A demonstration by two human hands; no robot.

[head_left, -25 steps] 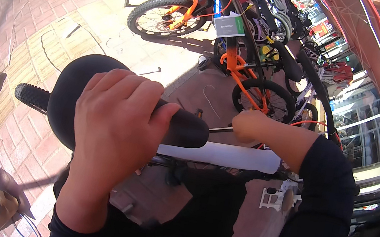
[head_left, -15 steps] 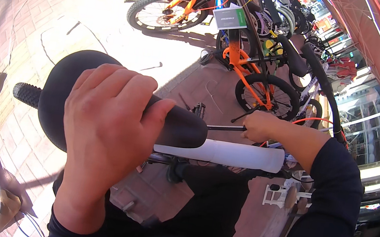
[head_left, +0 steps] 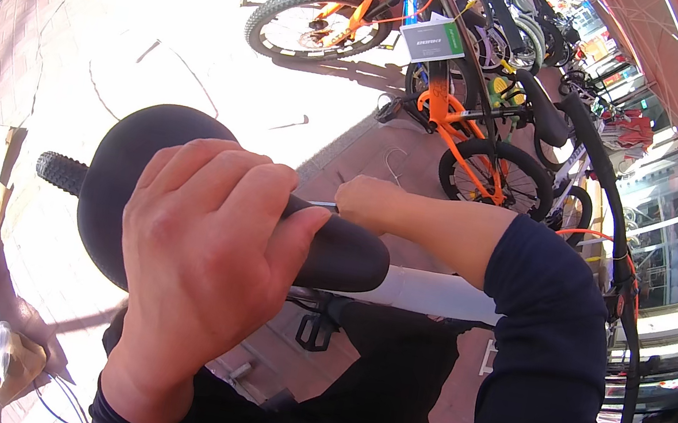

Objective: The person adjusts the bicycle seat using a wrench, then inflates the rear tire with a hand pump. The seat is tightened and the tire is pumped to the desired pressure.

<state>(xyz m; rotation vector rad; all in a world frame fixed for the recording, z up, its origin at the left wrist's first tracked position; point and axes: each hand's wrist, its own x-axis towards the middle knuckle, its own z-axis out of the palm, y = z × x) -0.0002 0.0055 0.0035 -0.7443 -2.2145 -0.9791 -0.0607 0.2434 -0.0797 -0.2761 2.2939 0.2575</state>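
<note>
Being gripped from above by the L hand (head_left: 212,248), a smooth black bicycle saddle (head_left: 344,259) is prob. steadied thus. Beyond the saddle's nose, a thin silvery metal rod (head_left: 322,203) is clasped in the clenched R hand (head_left: 367,205), prob. for control. White tubular wrapping (head_left: 442,294) is seen right of saddle, prob. for protection.

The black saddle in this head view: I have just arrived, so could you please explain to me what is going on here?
A person works over a bicycle. The left hand grips the black saddle from above. The right hand, just beyond the saddle's nose, is closed and seems to hold a thin rod; its far end is hidden. A white tube runs rightward from under the saddle. An orange bicycle stands farther off.
</note>
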